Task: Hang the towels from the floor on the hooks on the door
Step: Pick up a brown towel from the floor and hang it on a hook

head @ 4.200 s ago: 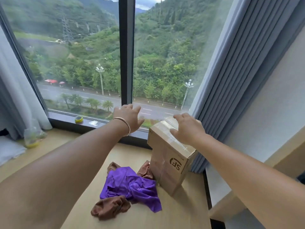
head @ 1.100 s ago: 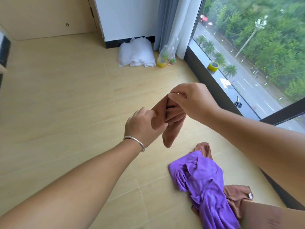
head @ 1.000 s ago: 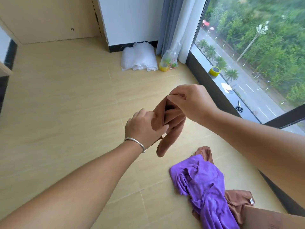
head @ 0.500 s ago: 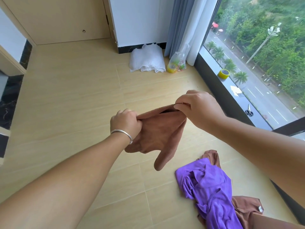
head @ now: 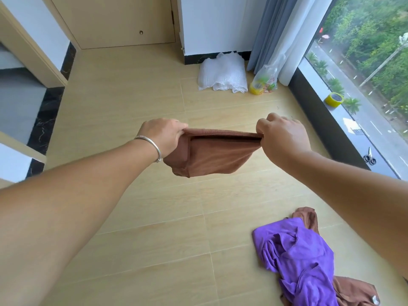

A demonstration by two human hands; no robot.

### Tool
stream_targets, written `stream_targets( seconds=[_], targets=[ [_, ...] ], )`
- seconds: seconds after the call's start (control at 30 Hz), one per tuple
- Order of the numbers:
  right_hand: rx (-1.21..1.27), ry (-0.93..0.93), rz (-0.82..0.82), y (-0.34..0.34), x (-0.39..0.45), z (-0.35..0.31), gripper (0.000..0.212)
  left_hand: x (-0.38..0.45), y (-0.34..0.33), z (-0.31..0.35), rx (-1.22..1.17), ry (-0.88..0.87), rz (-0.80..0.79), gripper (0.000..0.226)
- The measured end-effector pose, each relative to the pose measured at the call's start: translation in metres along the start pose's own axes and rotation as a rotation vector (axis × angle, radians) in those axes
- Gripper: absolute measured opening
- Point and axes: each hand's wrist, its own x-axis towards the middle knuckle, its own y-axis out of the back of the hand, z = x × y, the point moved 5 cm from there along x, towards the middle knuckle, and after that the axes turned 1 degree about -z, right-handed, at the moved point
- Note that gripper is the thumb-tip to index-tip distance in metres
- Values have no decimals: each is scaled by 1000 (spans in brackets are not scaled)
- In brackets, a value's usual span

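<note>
- Up in the air above the wooden floor (head: pixel 136 102), a brown towel (head: pixel 212 155) is stretched level between both hands, its top edge pulled into a straight line and the rest sagging below in a loose fold.
- The left hand (head: pixel 163 138) has its fingers pinched closed on the towel's left end; a silver bracelet (head: pixel 152 146) sits on that wrist.
- The right hand (head: pixel 282 138) is curled into a fist-like grip, clamped on the towel's right end.
- Down on the floor at lower right lies a crumpled purple towel (head: pixel 302 257), draped over a second brown towel (head: pixel 357 290) whose edges show above and below it; both are well apart from the held one.
- At the far side, a light wooden door (head: pixel 114 21) stands closed; no hooks can be made out on the part that shows.
- Near the wall base rests a white bundle of bubble wrap (head: pixel 223 74), and just beside it a clear plastic bag (head: pixel 265 80) with yellow and green contents, at the foot of the curtains (head: pixel 282 29).
- Along the dark window sill (head: pixel 326 120) sit a yellow tape roll (head: pixel 334 99) and, nearer, a pair of scissors (head: pixel 369 156).
</note>
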Motion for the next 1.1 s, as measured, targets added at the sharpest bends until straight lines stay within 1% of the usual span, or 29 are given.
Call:
stream_targets(
  seconds=[0.13, 0.27, 0.43, 0.63, 0.77, 0.8, 0.87, 0.97, 1.03, 1.1],
  targets=[
    [-13, -90, -32, -12, 2, -13, 18, -11, 10, -20, 23, 16, 70, 29],
    [55, -159, -89, -22, 0, -12, 18, -24, 10, -47, 27, 49, 114, 27],
    [53, -142, -117, -34, -3, -18, 15, -32, 6, -60, 31, 32, 138, 26],
    [103, -136, -45, -41, 2, -10, 23, -35, 14, -79, 60, 123, 124, 27],
    [164, -127, 18, -50, -7, -13, 26, -59, 26, -78, 45, 150, 128, 29],
    [194, -133, 23, -53, -10, -14, 26, -71, 32, -76, 37, 128, 137, 33],
    [302, -168, 29, -59, -15, -16, 24, -101, 44, -65, 42, 22, 192, 36],
    [430, -210, 33, -72, -27, -19, 21, -159, 41, -34, 90, -140, 221, 30],
    [431, -225, -20, -91, -49, -18, 21, -198, 16, -1, 54, -171, 192, 26],
    [371, -240, -124, -120, -83, -13, 23, -233, -29, 43, 2, -203, 101, 24]
  ],
)
